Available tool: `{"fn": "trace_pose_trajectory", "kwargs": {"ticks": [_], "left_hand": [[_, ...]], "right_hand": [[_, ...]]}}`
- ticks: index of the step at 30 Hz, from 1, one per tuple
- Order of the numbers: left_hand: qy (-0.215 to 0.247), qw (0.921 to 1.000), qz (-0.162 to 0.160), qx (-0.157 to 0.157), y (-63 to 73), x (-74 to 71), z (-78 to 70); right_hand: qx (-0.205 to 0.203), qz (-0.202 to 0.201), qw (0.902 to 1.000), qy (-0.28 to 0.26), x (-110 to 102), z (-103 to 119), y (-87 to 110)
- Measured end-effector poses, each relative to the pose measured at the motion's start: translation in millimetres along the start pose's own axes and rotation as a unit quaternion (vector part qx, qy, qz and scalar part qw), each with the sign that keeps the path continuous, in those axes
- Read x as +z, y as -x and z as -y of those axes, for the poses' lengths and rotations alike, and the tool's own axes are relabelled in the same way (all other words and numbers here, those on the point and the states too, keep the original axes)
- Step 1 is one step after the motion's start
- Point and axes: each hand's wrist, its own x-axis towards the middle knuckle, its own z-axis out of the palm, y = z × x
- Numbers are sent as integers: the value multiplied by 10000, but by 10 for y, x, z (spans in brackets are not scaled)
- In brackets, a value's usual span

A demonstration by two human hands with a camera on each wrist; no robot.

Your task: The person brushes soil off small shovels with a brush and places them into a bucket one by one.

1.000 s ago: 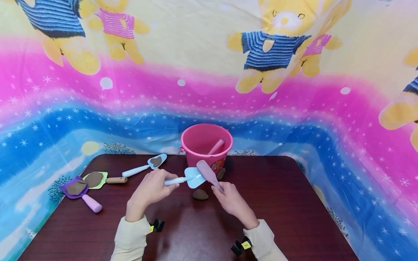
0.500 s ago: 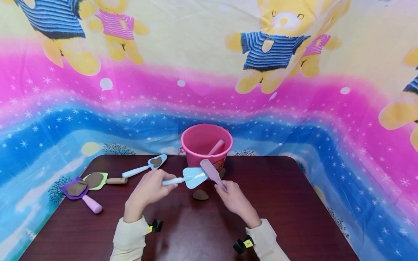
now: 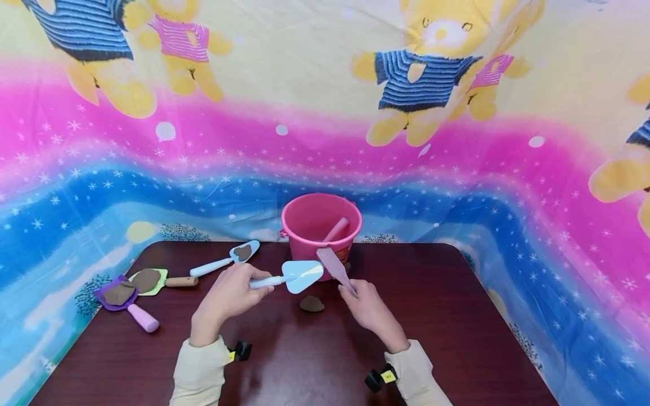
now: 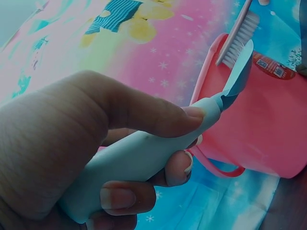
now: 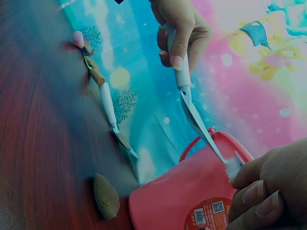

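Note:
My left hand [image 3: 228,296] grips the handle of a light blue toy trowel [image 3: 302,275], its bare blade held up in front of a pink bucket [image 3: 301,246]. In the left wrist view the thumb lies along the trowel's handle [image 4: 158,148] and the fingers curl beneath. A pale mauve brush [image 3: 333,264] is in my right hand [image 3: 373,309], pinched by its handle. Its white bristles [image 5: 233,167] meet the tip of the trowel blade in the right wrist view. Below the blade, a brown clay-like lump [image 3: 312,304] lies on the table.
Inside the bucket leans a pink handle [image 3: 336,228]. To the left lie a blue trowel [image 3: 210,265], a green shovel [image 3: 181,281] and a purple shovel [image 3: 143,317], each bearing brown material. Another lump [image 3: 347,267] sits by the bucket's base. Patterned cloth [image 3: 284,152] hangs behind the table [image 3: 447,304].
The brush has slid rightward across the trowel blade to its tip as my right hand shifted right. My left hand and the trowel have drifted slightly left.

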Motion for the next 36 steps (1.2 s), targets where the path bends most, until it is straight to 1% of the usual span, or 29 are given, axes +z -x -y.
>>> {"fn": "trace_pose_trajectory", "kwargs": {"ticks": [6, 15, 22, 25, 30, 36], "left_hand": [[72, 9998, 20, -158, 4, -26, 1], [84, 9996, 34, -250, 27, -37, 16], [-44, 9998, -15, -171, 15, -17, 57], [-27, 9999, 2, -168, 0, 3, 43], [-50, 9999, 55, -112, -37, 59, -8], [-5, 9998, 163, 104, -66, 130, -55]], "right_hand": [[-23, -11, 10000, 25, -19, -18, -16], [-5, -23, 10000, 32, -28, -29, -9], [-60, 56, 9997, -216, 6, 37, 27], [-198, 154, 9993, -276, 45, 61, 36], [-418, 323, 9984, -190, 119, 93, 48], [-522, 520, 9971, -203, 192, 132, 54]]}}
